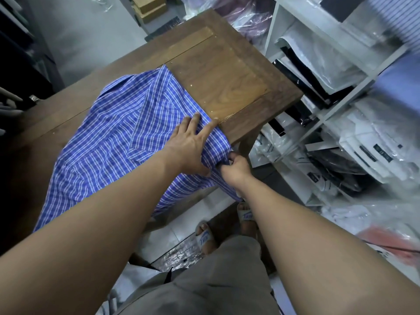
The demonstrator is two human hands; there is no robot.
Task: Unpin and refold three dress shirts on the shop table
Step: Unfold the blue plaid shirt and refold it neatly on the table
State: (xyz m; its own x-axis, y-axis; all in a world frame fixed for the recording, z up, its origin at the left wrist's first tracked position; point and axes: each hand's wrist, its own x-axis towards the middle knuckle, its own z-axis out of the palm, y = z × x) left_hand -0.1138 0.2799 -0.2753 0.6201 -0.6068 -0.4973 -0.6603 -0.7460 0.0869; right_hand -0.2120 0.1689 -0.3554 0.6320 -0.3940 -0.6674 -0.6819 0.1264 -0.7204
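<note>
Now left hand (189, 146) lies flat on crumpled blue-checked shirt (118, 123); right hand (235, 165) pinches its edge.

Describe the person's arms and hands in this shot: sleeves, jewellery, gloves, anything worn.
Both arms are bare along all that shows: the left arm and the right arm have no sleeve within the frame. The left hand and the right hand are ungloved, and no watch, bracelet or ring is visible on either.
</note>
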